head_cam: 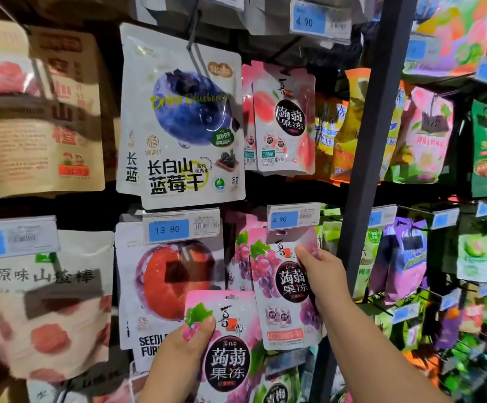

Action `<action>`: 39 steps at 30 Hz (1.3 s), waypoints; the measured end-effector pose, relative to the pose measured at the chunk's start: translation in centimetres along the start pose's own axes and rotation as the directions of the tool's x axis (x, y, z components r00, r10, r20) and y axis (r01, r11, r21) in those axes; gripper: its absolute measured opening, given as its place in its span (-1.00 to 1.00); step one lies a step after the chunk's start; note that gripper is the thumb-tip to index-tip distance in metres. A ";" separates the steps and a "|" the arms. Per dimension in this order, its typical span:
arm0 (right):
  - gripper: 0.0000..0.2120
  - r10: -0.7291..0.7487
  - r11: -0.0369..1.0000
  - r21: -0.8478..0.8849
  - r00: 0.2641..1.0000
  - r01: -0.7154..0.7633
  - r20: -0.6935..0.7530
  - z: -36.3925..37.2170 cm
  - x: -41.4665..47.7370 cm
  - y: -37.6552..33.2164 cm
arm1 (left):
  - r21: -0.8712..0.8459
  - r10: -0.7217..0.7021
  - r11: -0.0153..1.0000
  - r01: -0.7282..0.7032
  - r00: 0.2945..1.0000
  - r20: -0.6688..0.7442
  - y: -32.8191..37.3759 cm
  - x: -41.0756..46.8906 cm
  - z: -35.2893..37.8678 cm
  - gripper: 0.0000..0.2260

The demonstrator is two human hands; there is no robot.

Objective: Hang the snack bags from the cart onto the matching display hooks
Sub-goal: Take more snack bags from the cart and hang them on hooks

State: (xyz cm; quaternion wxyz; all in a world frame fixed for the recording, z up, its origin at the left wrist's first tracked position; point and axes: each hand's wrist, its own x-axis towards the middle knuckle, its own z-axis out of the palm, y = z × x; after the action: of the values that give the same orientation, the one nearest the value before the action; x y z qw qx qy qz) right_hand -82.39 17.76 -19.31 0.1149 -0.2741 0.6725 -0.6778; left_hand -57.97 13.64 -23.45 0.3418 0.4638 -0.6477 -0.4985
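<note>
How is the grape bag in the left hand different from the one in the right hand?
The lower grape bag in the left hand is held low, off the rack; the upper grape bag in the right hand has its top under the price tag. The lower one is gripped at its top left corner, the upper one along its right edge. Both are pink with grapes.

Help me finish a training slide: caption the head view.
Right hand holds a grape jelly bag under the 4.90 price tag; left hand grips a second matching bag.

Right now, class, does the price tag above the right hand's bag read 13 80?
No: the price tag over the bag in the right hand reads 4 90.
</note>
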 end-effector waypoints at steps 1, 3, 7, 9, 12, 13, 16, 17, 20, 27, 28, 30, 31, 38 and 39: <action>-0.46 0.002 1.000 -0.011 1.000 -0.002 -0.007 0.2 0.1 0.1 | -0.008 -0.014 1.000 0.014 1.000 0.004 -0.1 -0.1 -0.1 -0.67; -0.58 0.008 1.000 -0.022 1.000 -0.008 -0.014 0.6 0.2 -0.1 | -0.013 -0.023 1.000 0.023 1.000 0.002 -0.3 -0.1 -0.4 -0.67; -0.46 0.010 0.998 -0.069 0.999 -0.012 -0.032 1.4 0.9 0.1 | -0.013 0.000 1.000 0.000 1.000 -0.002 -0.3 -0.5 -0.9 -0.69; -0.65 0.023 0.996 -0.082 0.999 -0.026 -0.039 1.9 0.9 -0.2 | -0.037 0.003 0.999 -0.003 1.000 -0.006 -0.5 -0.5 -1.1 -0.73; -0.71 0.042 0.987 -0.154 0.997 -0.051 -0.058 2.3 1.2 -0.5 | -0.027 0.001 1.000 -0.001 1.000 -0.014 -0.3 -0.7 -1.5 -0.77; -0.70 0.042 0.984 -0.172 0.997 -0.054 -0.070 2.5 1.5 -0.4 | -0.037 -0.010 0.999 0.010 1.000 -0.018 -0.3 -0.9 -1.7 -0.77; -0.74 0.038 0.971 -0.233 0.995 -0.057 -0.088 3.1 2.2 -0.4 | -0.022 0.003 1.000 -0.003 1.000 0.006 -0.9 -1.5 -2.3 -0.72; -0.77 0.038 0.967 -0.246 0.995 -0.059 -0.089 3.4 2.4 -0.3 | -0.021 -0.007 1.000 0.008 1.000 0.012 -0.7 -1.5 -2.2 -0.78; -0.73 0.036 0.947 -0.314 0.994 -0.067 -0.104 4.1 2.4 -0.2 | -0.025 -0.019 0.999 0.020 0.999 0.039 -0.7 -1.4 -2.1 -0.81; -0.75 -0.021 0.952 -0.305 0.991 -0.020 -0.129 5.0 1.5 0.3 | -0.025 -0.044 0.999 0.045 0.999 0.028 -0.6 -0.5 -1.4 -0.72; -0.79 -0.021 0.956 -0.294 0.992 -0.017 -0.126 4.9 1.3 0.5 | -0.032 -0.036 0.999 0.038 0.999 0.034 -0.6 -0.6 -1.4 -0.71; -0.84 -0.029 0.964 -0.264 0.992 -0.006 -0.126 4.6 0.6 0.9 | -0.053 -0.044 0.998 0.047 0.998 0.050 -0.5 -0.5 -1.4 -0.70; -0.82 -0.032 0.971 -0.239 0.992 0.001 -0.125 4.3 0.2 1.0 | -0.060 -0.049 0.997 0.052 0.997 0.057 -0.3 -0.6 -1.3 -0.69; -0.44 -0.216 0.969 -0.161 0.958 0.187 -0.188 2.2 -3.8 1.6 | -0.140 -0.042 0.988 0.060 0.991 0.129 -0.2 -0.4 0.2 -0.73; -0.54 -0.245 0.966 -0.134 0.952 0.223 -0.182 1.8 -4.5 1.6 | -0.168 -0.046 0.983 0.069 0.989 0.137 0.1 -0.4 0.5 -0.70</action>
State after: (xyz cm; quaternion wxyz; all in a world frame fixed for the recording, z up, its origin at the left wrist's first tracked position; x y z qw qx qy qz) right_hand -78.07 18.46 -21.92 -0.0489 -0.2895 0.6802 -0.6717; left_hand -58.35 14.19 -23.49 0.3222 0.4169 -0.6099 -0.5920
